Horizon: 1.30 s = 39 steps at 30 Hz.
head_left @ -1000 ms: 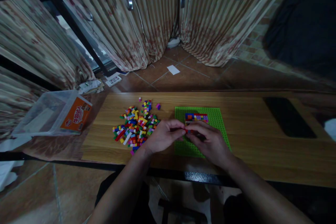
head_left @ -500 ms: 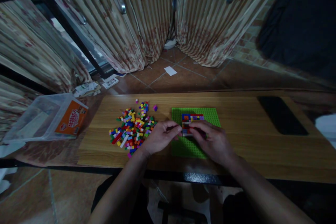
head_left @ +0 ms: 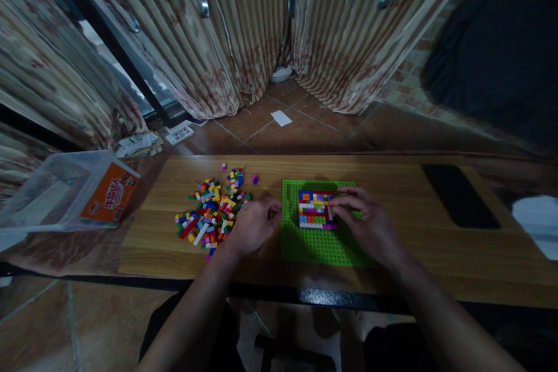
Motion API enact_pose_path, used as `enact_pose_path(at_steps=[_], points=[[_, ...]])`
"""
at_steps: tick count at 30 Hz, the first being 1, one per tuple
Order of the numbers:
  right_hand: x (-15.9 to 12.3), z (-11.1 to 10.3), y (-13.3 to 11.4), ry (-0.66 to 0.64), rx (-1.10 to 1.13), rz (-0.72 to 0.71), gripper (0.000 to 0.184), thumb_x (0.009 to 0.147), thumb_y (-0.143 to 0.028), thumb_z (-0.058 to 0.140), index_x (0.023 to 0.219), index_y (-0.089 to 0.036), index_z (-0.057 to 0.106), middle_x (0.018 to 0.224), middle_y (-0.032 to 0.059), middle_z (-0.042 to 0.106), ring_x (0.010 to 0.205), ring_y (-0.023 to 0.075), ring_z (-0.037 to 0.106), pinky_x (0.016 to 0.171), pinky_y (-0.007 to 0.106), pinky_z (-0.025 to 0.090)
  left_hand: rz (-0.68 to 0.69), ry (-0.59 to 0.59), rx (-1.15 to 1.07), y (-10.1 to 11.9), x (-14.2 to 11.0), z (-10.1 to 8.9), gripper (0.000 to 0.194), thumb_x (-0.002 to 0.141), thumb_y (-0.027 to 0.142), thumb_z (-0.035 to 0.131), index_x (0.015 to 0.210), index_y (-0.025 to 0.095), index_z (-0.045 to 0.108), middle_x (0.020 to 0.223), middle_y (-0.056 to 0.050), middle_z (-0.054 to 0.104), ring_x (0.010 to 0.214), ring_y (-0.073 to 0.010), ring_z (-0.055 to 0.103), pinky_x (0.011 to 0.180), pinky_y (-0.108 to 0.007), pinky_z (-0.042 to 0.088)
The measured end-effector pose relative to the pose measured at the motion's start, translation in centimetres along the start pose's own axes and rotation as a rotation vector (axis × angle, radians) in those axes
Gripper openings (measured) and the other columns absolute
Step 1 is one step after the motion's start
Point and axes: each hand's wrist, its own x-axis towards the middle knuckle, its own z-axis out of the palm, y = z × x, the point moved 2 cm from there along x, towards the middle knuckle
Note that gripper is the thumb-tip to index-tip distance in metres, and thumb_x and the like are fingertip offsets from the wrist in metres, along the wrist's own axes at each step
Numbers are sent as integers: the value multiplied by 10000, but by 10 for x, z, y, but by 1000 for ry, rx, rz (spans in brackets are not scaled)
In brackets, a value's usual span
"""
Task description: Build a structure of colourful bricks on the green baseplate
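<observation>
Two hands: one left hand (head_left: 254, 228), one right hand (head_left: 372, 226). One desk (head_left: 405, 250). One green baseplate (head_left: 316, 249), bearing one brick build (head_left: 310, 219). With the baseplate as dial centre: one toy-brick pile (head_left: 213, 215) at nine o'clock, too crowded to count; at least two stray bricks (head_left: 255, 178) at ten; one black slab (head_left: 461, 195) at three; one plastic bin (head_left: 104, 200) farther out at nine.

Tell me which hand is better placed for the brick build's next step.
Probably the right hand: its fingers are at the brick build, while the left hand sits between the green baseplate and loose bricks.
</observation>
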Motion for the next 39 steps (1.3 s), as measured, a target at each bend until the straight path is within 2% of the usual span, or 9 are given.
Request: enact_pose_path(at_steps=[6,10,14,19,25,30,34,36,39], points=[[1,9,9,10,89,38,150,836,-394,649,847,-284,750,1228,52,555,1157,232,540,989,450,428,4,-79,209,6,0,0,136,819,165,560,894,201,668,902,-40,689,815,-172,638,738,-268,481],[3,15,11,21,158,64,137,809,-387,676,826,-273,752,1162,57,598,1136,229,555,992,456,424,-4,-117,285,12,1,2,162,844,153,523,884,203,672,963,-50,671,870,-181,635,745,-269,476],[5,19,12,57,248,127,150,762,-389,709,793,-243,729,1013,44,648,995,211,611,909,412,479,-18,-133,329,13,1,5,178,878,173,489,876,201,665,974,-55,664,886,-183,634,749,-265,474],[5,20,15,53,312,250,230,705,-425,750,773,-214,689,891,30,662,769,173,625,704,326,522,-17,-144,351,10,1,9,188,895,182,465,872,200,651,975,-60,659,877,-192,636,745,-276,476],[6,19,16,26,315,228,283,685,-464,763,733,-205,659,837,19,643,750,163,613,696,310,516,-11,-129,352,9,0,10,196,910,194,443,870,192,635,947,-57,652,857,-184,629,733,-275,473],[8,19,16,1,311,203,297,703,-485,743,722,-202,654,795,18,631,716,162,598,659,308,504,-50,-51,225,12,1,4,156,905,193,458,904,198,615,930,-50,668,838,-174,638,726,-266,466],[10,13,14,-38,354,223,291,673,-476,768,736,-202,690,874,39,679,794,186,628,724,333,515,-54,11,28,13,2,1,132,896,180,468,896,189,600,833,-29,673,760,-156,632,686,-254,455],[13,6,15,16,389,264,275,665,-463,775,751,-211,705,920,42,699,815,186,635,737,333,513,-45,22,-79,14,2,2,133,893,180,471,887,182,604,809,-25,668,745,-153,627,670,-253,453],[16,-3,17,171,454,364,250,682,-449,762,768,-222,706,897,35,710,754,168,624,661,307,506,-46,26,-254,15,2,4,146,880,171,484,908,170,627,817,-22,665,744,-144,615,677,-251,460]])
